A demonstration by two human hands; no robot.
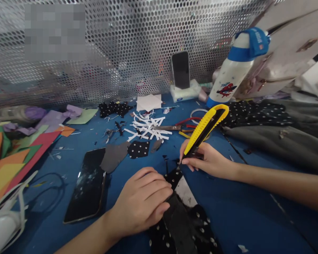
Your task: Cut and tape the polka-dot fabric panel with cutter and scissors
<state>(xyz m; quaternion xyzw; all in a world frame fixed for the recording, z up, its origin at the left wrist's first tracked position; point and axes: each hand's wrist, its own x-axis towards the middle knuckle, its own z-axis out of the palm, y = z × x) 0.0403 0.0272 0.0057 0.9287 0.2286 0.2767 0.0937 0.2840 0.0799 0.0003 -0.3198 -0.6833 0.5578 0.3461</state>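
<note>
My right hand (201, 160) grips a yellow and black utility knife (205, 128) near its lower end, the blade end pointing down. That end meets the far tip of a black polka-dot fabric (175, 178). My left hand (145, 201) rests over the fabric's left edge, fingers together and bent, thumb pressed against it. A dark grey strip (178, 218) lies along the fabric toward me. Between the fabric and the right side of the blue table, a white piece (185, 192) with dark smudges shows. What the left fingertips touch is partly hidden.
Left of my hands lies a black phone (87, 183) beside grey and dotted scraps. Beyond them are white paper strips (148, 127) and red-handled scissors (169, 127). A bottle (231, 70), a propped phone (180, 70) and a perforated metal panel (137, 46) stand behind. Coloured paper (37, 151) covers the left.
</note>
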